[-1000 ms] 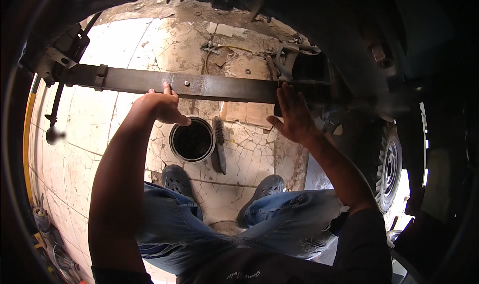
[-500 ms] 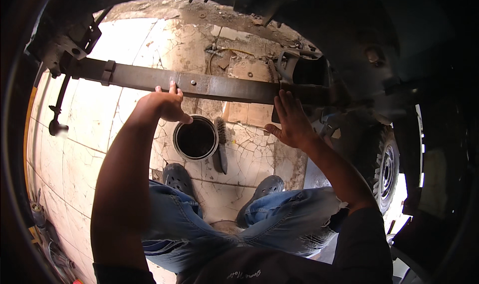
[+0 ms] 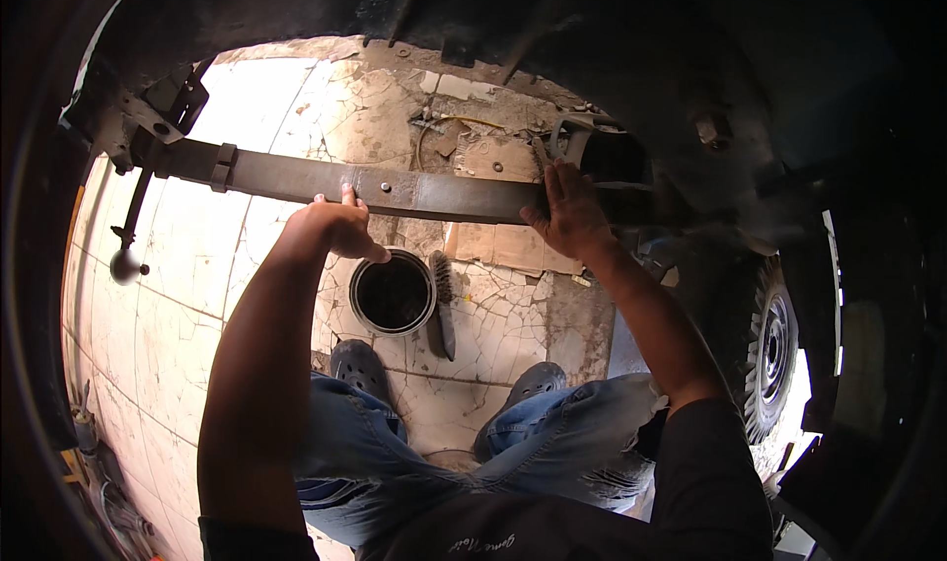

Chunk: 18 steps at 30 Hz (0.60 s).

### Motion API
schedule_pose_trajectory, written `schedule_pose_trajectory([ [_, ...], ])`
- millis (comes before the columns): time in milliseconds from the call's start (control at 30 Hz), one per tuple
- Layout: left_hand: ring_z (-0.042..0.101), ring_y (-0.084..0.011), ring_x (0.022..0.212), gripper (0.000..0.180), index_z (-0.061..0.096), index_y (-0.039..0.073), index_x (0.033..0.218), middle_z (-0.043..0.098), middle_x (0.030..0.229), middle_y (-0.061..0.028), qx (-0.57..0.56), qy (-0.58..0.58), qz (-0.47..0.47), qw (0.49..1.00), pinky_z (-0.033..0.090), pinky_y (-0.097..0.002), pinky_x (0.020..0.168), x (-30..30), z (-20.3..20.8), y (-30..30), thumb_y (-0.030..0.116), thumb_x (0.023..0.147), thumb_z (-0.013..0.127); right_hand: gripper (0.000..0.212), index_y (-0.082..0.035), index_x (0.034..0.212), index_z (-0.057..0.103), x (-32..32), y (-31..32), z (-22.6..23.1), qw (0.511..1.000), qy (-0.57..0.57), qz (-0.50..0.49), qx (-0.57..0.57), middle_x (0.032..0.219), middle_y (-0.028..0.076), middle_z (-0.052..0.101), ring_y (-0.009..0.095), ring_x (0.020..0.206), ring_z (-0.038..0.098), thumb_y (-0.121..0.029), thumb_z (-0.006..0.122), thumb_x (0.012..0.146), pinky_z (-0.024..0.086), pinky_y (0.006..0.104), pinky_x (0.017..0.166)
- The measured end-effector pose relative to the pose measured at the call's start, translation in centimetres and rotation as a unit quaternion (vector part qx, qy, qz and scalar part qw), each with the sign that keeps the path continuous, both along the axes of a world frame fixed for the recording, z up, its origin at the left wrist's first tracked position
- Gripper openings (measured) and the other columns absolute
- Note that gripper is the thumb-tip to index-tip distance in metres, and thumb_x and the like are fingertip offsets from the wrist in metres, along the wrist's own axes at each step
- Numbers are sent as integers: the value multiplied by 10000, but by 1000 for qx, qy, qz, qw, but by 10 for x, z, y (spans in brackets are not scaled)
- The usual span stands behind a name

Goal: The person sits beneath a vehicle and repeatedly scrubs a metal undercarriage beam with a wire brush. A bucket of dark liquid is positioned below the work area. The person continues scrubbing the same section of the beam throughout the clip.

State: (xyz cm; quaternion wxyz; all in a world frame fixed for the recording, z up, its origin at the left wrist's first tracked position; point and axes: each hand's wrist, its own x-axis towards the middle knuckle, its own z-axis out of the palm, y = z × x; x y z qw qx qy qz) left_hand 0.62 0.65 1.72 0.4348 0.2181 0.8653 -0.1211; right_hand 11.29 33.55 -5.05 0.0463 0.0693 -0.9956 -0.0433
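Note:
A long, flat metal leaf spring (image 3: 449,194) runs across in front of me beneath a dark vehicle underside. My left hand (image 3: 340,229) rests at its near edge, fingertips on the metal and thumb stretched out to the side. Close to those fingertips is a small bolt or pin head (image 3: 386,186) in the spring. Farther right, my right hand (image 3: 572,221) lies against the spring with fingers extended and thumb apart. Neither hand grips a separate object. Where the spring meets its right mount, shadow hides the detail.
Below the spring, an open round can (image 3: 393,332) with a dark inside stands on cracked tiles beside a wire brush (image 3: 443,283). A wheel (image 3: 774,349) stands at right. A clamp band (image 3: 224,168) wraps the spring's left part; a rod (image 3: 136,216) hangs near its left end.
My right hand has slid slightly along the spring, its thumb now against the metal. The left hand stays at nearly the same spot. The whole view has shifted a little.

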Motion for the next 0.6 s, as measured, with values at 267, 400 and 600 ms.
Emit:
schedule_pose_trajectory([
  [267, 129, -496, 1405, 1090, 96, -13, 1500, -9, 1574, -219, 0, 1, -9, 1000, 239, -519, 1137, 5, -6, -5, 670, 799, 576, 888, 105, 1426, 241, 67, -14, 2, 998, -40, 51, 22, 1488, 324, 214, 450, 1386, 240, -565, 502, 906, 211, 517, 1140],
  [400, 139, -500, 1403, 1092, 98, -7, 1503, 4, 1576, -214, -13, -7, -8, 1000, 236, -521, 1136, 4, -6, 2, 683, 797, 566, 872, 90, 1431, 230, 50, -4, -10, 998, 9, 52, 24, 1497, 311, 211, 435, 1393, 240, -573, 470, 918, 218, 522, 1136],
  [600, 149, -486, 1408, 1092, 104, 15, 1508, 16, 1582, -191, -32, -9, -4, 999, 225, -510, 1142, -3, -2, 6, 708, 794, 553, 842, 117, 1402, 263, 0, 1, -6, 1000, 15, -9, -24, 1441, 346, 277, 468, 1346, 290, -520, 521, 915, 220, 516, 1134],
])
